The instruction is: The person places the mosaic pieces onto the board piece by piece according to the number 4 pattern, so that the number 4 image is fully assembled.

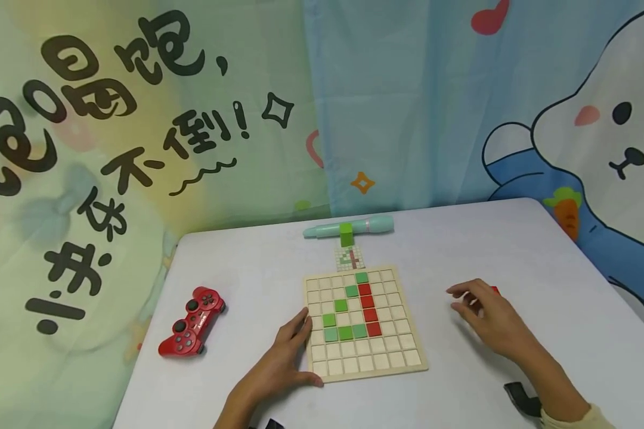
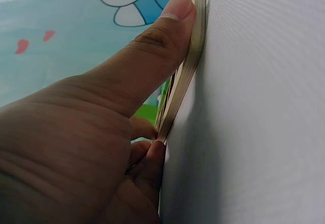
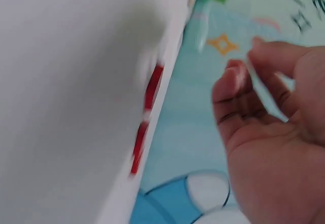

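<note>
A wooden grid board with pale squares lies on the white table, bearing several green and red tiles. My left hand holds its near left corner, with the fingers along the left side and the thumb on the front edge. In the left wrist view the thumb of the left hand presses the board's edge. To the right of the board, my right hand hovers over the table, fingers loosely bent and nothing visible between them. Red pieces lie beyond it, mostly hidden in the head view.
Behind the board lies a small pattern card with a green block at its top. A mint-coloured marker lies behind them. On the left is a red game controller. A black strap shows by the right forearm.
</note>
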A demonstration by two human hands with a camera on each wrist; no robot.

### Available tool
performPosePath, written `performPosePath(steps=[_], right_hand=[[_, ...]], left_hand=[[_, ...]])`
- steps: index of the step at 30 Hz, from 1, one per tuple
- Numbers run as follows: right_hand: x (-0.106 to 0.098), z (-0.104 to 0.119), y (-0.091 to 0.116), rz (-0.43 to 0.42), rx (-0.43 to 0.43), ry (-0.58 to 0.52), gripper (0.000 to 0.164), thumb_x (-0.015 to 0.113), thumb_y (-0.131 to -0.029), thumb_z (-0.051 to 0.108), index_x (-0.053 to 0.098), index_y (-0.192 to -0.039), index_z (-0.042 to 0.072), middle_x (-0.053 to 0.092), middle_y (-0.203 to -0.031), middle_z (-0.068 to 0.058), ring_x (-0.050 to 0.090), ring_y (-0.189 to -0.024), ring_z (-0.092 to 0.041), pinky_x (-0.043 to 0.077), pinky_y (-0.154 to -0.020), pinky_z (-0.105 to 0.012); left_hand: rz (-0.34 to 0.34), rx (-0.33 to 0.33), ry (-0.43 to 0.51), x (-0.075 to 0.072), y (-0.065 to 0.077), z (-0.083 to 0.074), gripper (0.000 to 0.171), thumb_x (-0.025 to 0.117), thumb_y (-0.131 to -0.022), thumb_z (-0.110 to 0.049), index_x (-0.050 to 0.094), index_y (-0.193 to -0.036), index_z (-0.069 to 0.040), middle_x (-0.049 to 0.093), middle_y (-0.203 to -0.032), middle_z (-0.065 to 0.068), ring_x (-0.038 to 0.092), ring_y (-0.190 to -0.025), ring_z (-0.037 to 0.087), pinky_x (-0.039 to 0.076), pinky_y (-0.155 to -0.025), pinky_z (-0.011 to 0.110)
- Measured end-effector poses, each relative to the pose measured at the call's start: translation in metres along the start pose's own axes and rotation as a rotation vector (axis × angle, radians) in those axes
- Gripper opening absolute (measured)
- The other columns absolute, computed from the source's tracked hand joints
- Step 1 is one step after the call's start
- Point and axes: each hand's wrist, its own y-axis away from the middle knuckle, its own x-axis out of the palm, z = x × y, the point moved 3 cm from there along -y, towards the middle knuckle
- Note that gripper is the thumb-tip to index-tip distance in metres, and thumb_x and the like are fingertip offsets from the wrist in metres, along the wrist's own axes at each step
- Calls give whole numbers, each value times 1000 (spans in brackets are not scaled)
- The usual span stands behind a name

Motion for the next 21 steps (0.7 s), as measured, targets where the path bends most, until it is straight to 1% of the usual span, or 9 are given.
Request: performPosePath(steps=[2, 3, 6, 9, 11, 14, 18, 21], right_hand=[[-9, -14, 7, -47, 51, 3, 37, 78, -94, 1, 66, -129, 7, 68, -114, -10, 53, -89, 3, 49, -75, -7], [-12, -21, 9, -48, 76, -4, 39, 78, -94, 1, 64, -131, 5, 68, -115, -12, 55, -90, 0, 48, -75, -5], [-14, -35, 13, -8, 142, -6, 43, 78, -95, 3, 62, -135, 3, 65, -116, -14, 59, -92, -12, 48, -75, -3], [-10, -48, 15, 66, 169, -3, 46, 80, -94, 7, 61, -136, 1, 62, -116, -15, 59, -95, -21, 49, -75, -6], [-7, -54, 17, 95, 172, 15, 48, 82, -92, 9, 61, -135, 1, 61, -116, -14, 58, -95, -21, 50, -74, -8], [-3, -58, 19, 98, 158, 34, 50, 85, -90, 9, 63, -133, 1, 60, -115, -13, 56, -94, -15, 51, -74, -8], [0, -60, 20, 76, 130, 55, 44, 84, -88, 6, 67, -128, 1, 61, -111, -11, 53, -90, -9, 51, -72, -11], [-1, -61, 18, 81, 123, 65, 38, 82, -89, 3, 68, -124, -1, 62, -108, -11, 53, -90, -11, 50, -70, -14]], left_hand=[[-3, -4, 0, -1, 1, 0, 124, 95, -73, -45, 26, -168, -4, 11, -182, 8, 16, -166, 38, 34, -127, 58], [-5, -7, 3, -2, 1, 0, 124, 96, -74, -45, 26, -168, -5, 11, -182, 7, 16, -167, 38, 34, -127, 58], [-7, -12, 10, -3, 2, 0, 125, 96, -73, -46, 26, -169, -5, 11, -182, 6, 16, -167, 37, 34, -127, 58], [-5, -14, 17, -3, 1, 0, 125, 96, -73, -45, 25, -169, -6, 11, -182, 5, 15, -167, 37, 33, -127, 58], [-5, -8, 21, -2, 1, 0, 125, 96, -73, -44, 26, -169, -6, 11, -182, 6, 15, -167, 37, 33, -127, 59], [-5, -7, 26, -1, 1, 0, 125, 96, -73, -44, 26, -168, -5, 12, -182, 6, 16, -167, 38, 33, -127, 59], [-2, -12, 26, 0, 1, 1, 124, 96, -73, -44, 26, -168, -5, 12, -182, 6, 17, -166, 38, 33, -127, 59], [-5, -10, 27, 1, 0, 1, 125, 96, -73, -44, 26, -168, -5, 12, -182, 6, 16, -167, 38, 33, -127, 59]])
